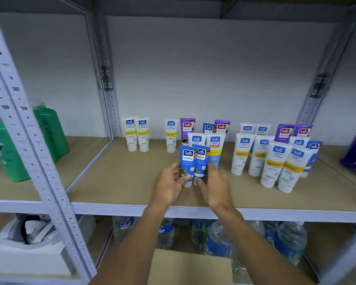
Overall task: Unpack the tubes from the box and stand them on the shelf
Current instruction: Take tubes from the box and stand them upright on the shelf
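Here the left hand (169, 186) grips the left blue tube (187, 159), the right hand (216, 188) the right blue tube (201, 161), both upright, caps down, touching, near the shelf (111, 182) front.

From my remote seat I see smooth, glossy plastic on the two blue tubes (188, 159) at frame centre; the shelf board (119, 182) looks like matt, pale brown pressed wood, framed by grey painted metal uprights (29, 140) punched with holes at left. Matt brown cardboard box (189, 268) at bottom centre; clear, shiny plastic water bottles (218, 239) just above it in the frame
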